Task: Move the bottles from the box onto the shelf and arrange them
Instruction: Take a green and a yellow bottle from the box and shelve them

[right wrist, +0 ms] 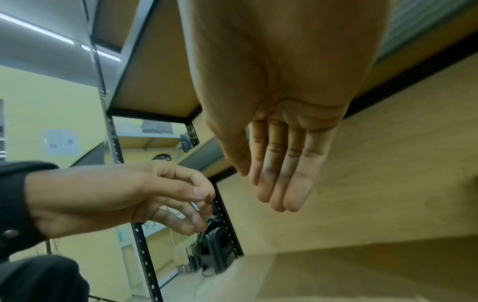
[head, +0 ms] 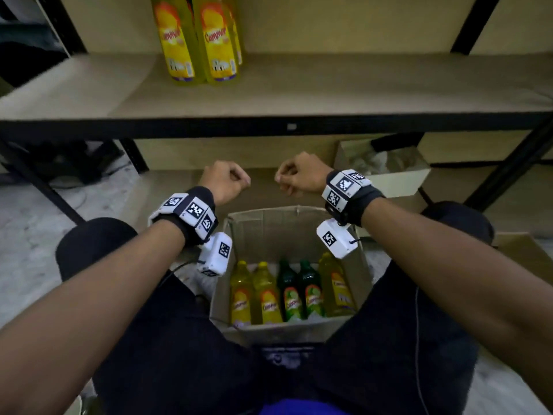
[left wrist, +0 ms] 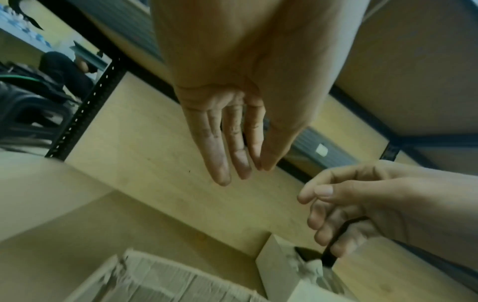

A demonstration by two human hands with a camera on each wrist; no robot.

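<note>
An open cardboard box (head: 269, 232) stands on the floor between my knees. It holds several upright bottles: three yellow ones (head: 241, 295) and two green ones (head: 288, 292). Two yellow bottles (head: 176, 40) stand at the back left of the shelf board (head: 329, 91), with another partly hidden behind them. My left hand (head: 227, 181) and right hand (head: 299, 178) hover side by side above the box's far edge, below the shelf, fingers loose and empty. The wrist views show the relaxed left fingers (left wrist: 232, 147) and right fingers (right wrist: 282, 169) holding nothing.
A smaller pale box (head: 389, 172) with crumpled wrapping sits on the lower shelf at the right. Black shelf uprights (head: 508, 166) slant down on both sides. Another cardboard piece (head: 523, 253) lies at the far right on the floor.
</note>
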